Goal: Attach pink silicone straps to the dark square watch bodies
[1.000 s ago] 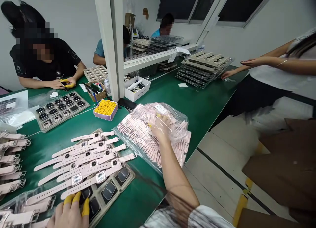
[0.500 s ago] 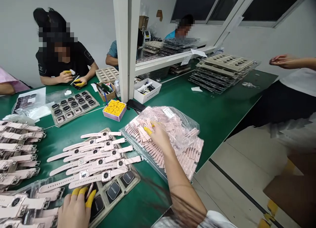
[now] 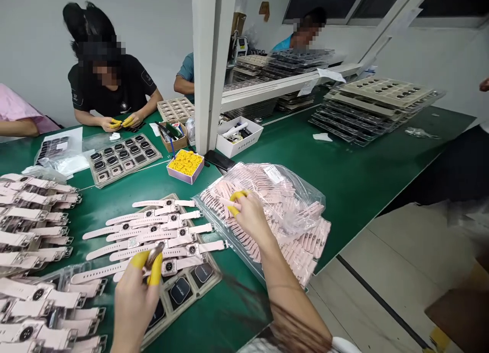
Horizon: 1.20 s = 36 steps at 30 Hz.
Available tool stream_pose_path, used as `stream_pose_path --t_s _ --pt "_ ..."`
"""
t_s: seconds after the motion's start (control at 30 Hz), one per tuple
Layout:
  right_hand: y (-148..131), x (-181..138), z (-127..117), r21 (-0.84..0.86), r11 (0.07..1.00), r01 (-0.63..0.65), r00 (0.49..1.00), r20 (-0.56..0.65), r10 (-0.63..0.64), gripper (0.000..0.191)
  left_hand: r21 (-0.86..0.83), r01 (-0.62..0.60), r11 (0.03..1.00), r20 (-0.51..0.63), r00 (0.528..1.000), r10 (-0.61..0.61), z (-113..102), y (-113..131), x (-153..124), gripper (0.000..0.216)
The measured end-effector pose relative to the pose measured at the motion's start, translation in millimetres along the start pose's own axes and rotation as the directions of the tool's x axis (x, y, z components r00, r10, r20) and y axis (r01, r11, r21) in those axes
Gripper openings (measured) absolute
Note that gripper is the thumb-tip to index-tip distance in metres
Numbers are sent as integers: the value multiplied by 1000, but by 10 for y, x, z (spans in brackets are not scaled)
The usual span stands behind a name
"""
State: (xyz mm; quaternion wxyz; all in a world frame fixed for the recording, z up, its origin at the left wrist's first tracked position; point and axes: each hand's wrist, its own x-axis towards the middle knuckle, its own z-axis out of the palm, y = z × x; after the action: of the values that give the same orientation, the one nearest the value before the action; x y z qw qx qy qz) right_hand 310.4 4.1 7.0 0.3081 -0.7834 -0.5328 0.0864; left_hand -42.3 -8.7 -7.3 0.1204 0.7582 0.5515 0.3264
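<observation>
My left hand (image 3: 138,287), with yellow finger cots, pinches a small watch case (image 3: 155,255) above a tray (image 3: 179,312). Dark square watch faces (image 3: 181,291) sit in that tray's pockets, and several pink-strapped watches (image 3: 168,248) lie across it. To the right, my right hand (image 3: 246,213) grips a pale pink watch strap (image 3: 228,202) between yellow-capped fingers. It is over a clear plastic bag (image 3: 294,190) spread on the table, full of pink straps (image 3: 263,190).
Finished-looking pink watches (image 3: 34,225) are stacked at the left. A box of yellow finger cots (image 3: 186,164), a white box (image 3: 240,139) and a white post (image 3: 208,68) stand beyond. Stacked trays (image 3: 374,108) sit at the back right. A co-worker (image 3: 114,88) works across the green table (image 3: 290,139).
My left hand has risen from the tray with the watch case in its fingers. My right hand has drawn a strap up from the bag. The view has shifted slightly.
</observation>
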Motion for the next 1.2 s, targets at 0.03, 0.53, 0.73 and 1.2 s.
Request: stream_pose_path --t_s 0.03,0.53,0.73,1.2 --pt "-2 10 8 40 999 26 999 -35 -24 6 -44 36 998 26 999 -34 82 42 69 32" --pt "-836 -943 741 716 202 -668 577 670 -467 37 -666 202 718 344 937 55 377 204 29 31" --pt "-787 -957 783 661 272 -699 498 724 -478 33 -565 28 824 345 916 205 282 113 15 51" --pt "-925 -979 766 649 94 -755 591 735 -332 31 -493 46 869 309 943 125 265 214 -34 45"
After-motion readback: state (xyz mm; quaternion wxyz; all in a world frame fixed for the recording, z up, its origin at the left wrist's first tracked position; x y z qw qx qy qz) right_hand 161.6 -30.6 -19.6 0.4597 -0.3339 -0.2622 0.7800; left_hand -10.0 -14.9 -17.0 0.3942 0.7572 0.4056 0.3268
